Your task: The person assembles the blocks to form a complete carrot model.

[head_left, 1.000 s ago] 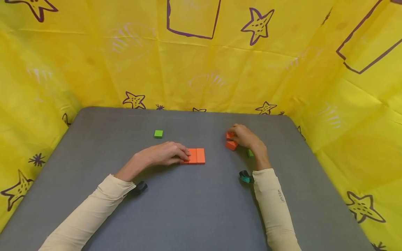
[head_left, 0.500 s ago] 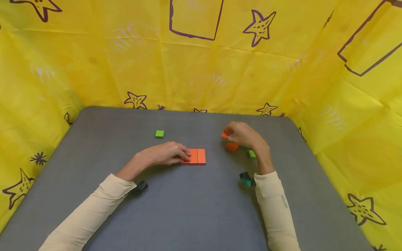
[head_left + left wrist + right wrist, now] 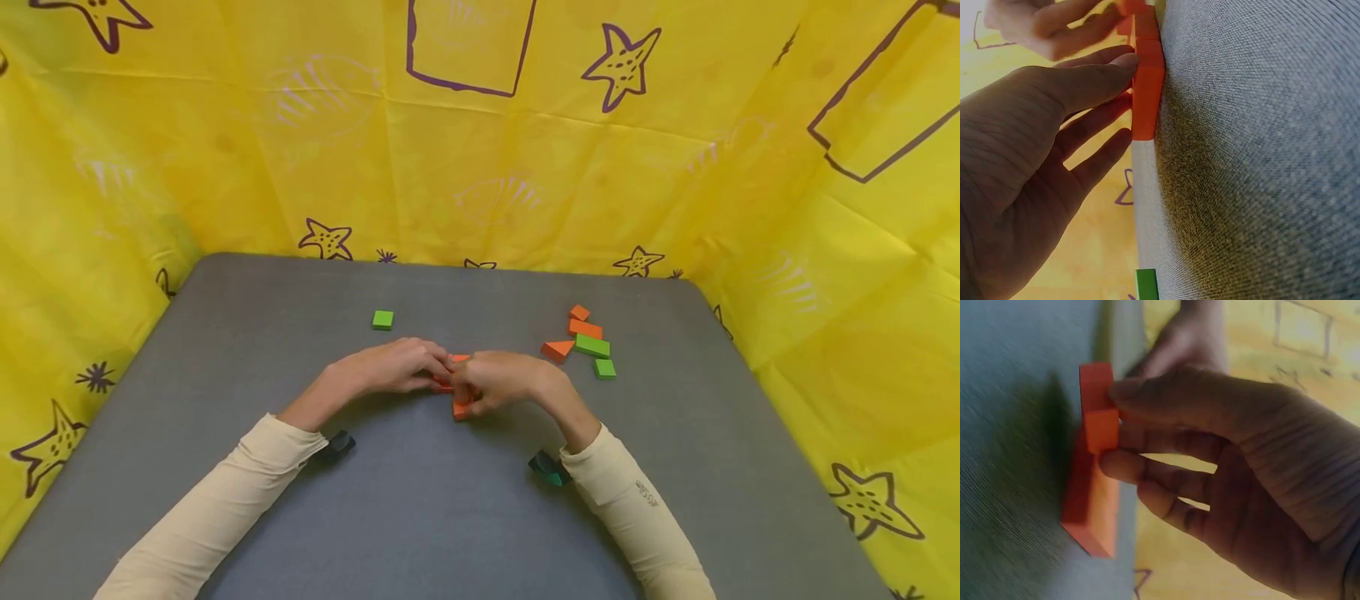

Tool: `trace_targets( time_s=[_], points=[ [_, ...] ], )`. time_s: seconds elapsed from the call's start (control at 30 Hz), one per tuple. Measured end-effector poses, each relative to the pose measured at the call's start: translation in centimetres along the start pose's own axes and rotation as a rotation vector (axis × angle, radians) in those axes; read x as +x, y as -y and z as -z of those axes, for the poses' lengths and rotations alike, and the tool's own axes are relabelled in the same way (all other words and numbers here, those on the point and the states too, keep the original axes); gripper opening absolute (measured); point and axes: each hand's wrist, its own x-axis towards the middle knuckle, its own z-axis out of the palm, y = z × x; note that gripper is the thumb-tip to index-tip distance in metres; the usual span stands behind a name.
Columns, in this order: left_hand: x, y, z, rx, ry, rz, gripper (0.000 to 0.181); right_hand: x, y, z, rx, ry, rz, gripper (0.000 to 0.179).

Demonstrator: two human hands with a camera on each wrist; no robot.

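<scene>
In the head view, my left hand (image 3: 393, 367) rests its fingertips on a row of flat orange blocks (image 3: 442, 387) at mid-table. The left wrist view shows its extended fingers and thumb touching the upper face of an orange block (image 3: 1147, 94). My right hand (image 3: 506, 379) has come up beside it over the row's right part. In the right wrist view, its thumb and fingers pinch a small orange block (image 3: 1096, 387), just above another orange block (image 3: 1091, 512) lying on the table. My right hand hides much of the row in the head view.
Back right lie loose blocks: a small orange one (image 3: 579, 312), an orange rectangle (image 3: 585, 329), an orange triangle (image 3: 557, 351), a green rectangle (image 3: 592, 346) and a green square (image 3: 604, 368). Another green square (image 3: 382, 320) lies behind my left hand. Yellow cloth (image 3: 450, 167) surrounds the grey table (image 3: 420, 508).
My right hand has lifted an orange block from the loose blocks at back right and moved left and nearer, to the orange row. My left hand has stayed in place.
</scene>
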Motion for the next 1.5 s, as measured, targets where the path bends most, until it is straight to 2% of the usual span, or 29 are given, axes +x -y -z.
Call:
trace_targets(
  time_s=[0.17, 0.3, 0.4, 0.6, 1.5],
  points=[
    [0.17, 0.03, 0.00, 0.006, -0.001, -0.011, 0.008, 0.84, 0.43, -0.77, -0.149, -0.037, -0.039, 0.026],
    [0.21, 0.01, 0.08, 0.006, 0.010, 0.014, 0.015, 0.84, 0.39, -0.74, -0.212, -0.069, -0.107, 0.031],
    [0.21, 0.06, 0.07, -0.003, 0.015, 0.016, 0.017, 0.83, 0.21, -0.76, -0.217, -0.079, -0.128, 0.031],
    [0.19, 0.12, -0.06, -0.034, 0.007, -0.001, 0.017, 1.01, -0.23, -1.08, -0.238, -0.100, -0.118, 0.034],
    [0.28, 0.24, -0.18, -0.070, -0.011, 0.010, 0.017, 1.20, -0.50, -1.10, -0.181, -0.110, -0.112, 0.036]
  ],
)
